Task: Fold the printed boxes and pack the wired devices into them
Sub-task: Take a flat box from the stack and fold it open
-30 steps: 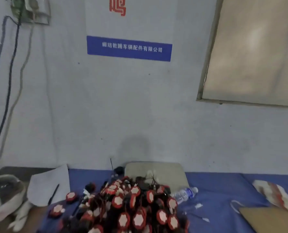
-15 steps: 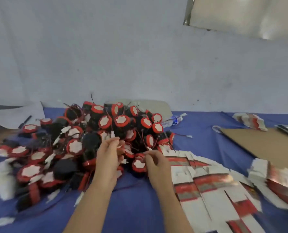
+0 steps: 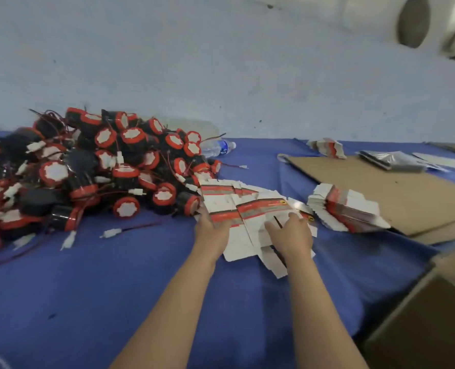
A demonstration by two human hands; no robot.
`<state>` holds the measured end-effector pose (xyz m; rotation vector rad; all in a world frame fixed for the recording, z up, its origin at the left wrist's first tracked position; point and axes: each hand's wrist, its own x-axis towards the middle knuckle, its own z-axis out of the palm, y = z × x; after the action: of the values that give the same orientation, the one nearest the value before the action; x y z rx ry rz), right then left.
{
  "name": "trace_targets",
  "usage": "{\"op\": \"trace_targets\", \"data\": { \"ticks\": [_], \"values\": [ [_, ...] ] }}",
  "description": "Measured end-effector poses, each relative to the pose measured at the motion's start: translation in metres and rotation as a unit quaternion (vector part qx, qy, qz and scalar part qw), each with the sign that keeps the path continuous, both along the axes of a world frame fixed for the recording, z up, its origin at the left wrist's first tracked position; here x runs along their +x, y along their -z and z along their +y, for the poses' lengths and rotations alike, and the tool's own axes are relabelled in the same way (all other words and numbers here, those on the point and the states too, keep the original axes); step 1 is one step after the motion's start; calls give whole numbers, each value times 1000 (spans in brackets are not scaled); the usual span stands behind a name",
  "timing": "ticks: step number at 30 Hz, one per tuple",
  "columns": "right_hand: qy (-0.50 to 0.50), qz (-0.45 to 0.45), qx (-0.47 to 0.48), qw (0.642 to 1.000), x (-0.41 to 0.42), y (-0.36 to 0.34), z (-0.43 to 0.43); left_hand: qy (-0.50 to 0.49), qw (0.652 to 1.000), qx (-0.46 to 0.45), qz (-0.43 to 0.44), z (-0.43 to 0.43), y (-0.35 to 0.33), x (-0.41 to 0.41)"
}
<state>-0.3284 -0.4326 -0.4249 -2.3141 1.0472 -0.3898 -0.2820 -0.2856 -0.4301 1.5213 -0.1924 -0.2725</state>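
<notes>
— Where are the hands?
— Both are on the spread flat boxes (image 3: 247, 209): left hand (image 3: 211, 230) at their left edge, right hand (image 3: 291, 233) resting on top, fingers spread.
— And the devices (image 3: 101, 166)?
— Heaped on the blue cloth (image 3: 114, 288), just left of the boxes. A water bottle (image 3: 217, 147) lies behind.

Small packing workshop: heaped wired devices (image 3: 93, 171), flat box stacks (image 3: 346, 209), cardboard sheet (image 3: 396, 193).

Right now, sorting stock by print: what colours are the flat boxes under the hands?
The flat boxes are white with red and grey bands; head view.
</notes>
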Motion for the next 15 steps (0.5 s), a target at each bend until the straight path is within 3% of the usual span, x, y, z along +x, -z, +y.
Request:
{"op": "trace_targets", "data": {
  "ticks": [4, 7, 10, 13, 15],
  "values": [
    [10, 26, 4, 1000, 7, 8, -5, -54, 992, 114, -20, -15, 7, -4],
    [45, 17, -4, 999, 13, 6, -11, -61, 956, 262, -117, -20, 6, 0],
    [64, -9, -10, 998, 22, 0, -19, -54, 914, 371, -154, -25, 5, 5],
    [60, 3, -37, 998, 32, -4, -20, -21, 878, 440, -185, -32, 5, 7],
    [58, -11, -71, 996, 36, -6, -17, 14, 877, 446, -177, -37, 4, 9]
  ]
}}
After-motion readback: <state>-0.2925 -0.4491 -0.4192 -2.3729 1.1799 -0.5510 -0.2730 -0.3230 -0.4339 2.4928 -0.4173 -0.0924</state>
